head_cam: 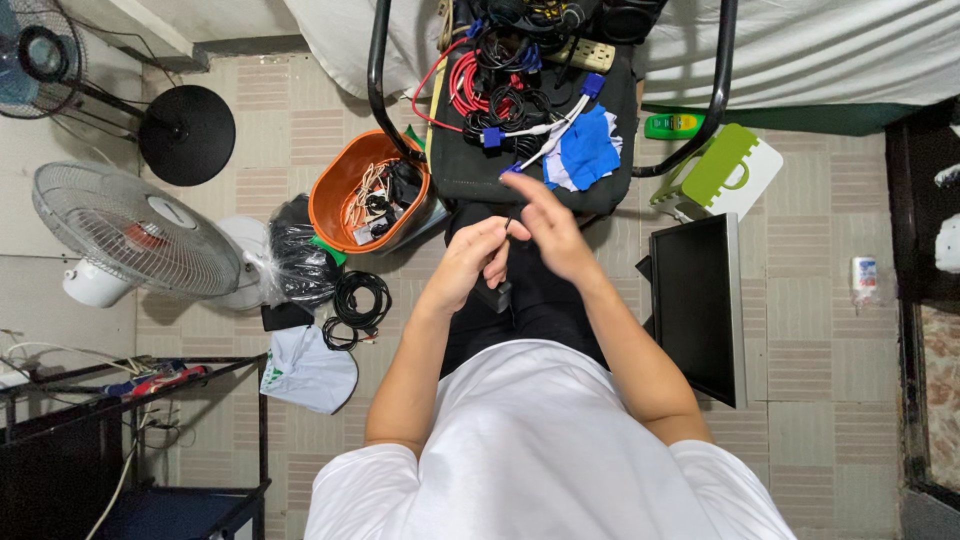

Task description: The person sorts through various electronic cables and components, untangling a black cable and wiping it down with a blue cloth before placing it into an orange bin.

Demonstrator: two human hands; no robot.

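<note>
Left hand curls in, fingers closed on a thin black cable, and the right hand meets it, thumb and fingers pinching the same cable while the forefinger sticks out straight. Both hands hover above the lap, just in front of a black chair seat. A small black box hangs under the hands, pressed against the left one.

That seat is loaded: one red cable coil, several black coils, one beige power strip, one blue cloth.

Count the floor now. Two fans on the left. One orange bowl stuffed with leads, just beside the seat. One black cable coil near a dark plastic bag. One black monitor on the right. One green-and-white stool above it. One green bottle with a yellow label lies by the stool. One small white packet with blue print sits far right.
</note>
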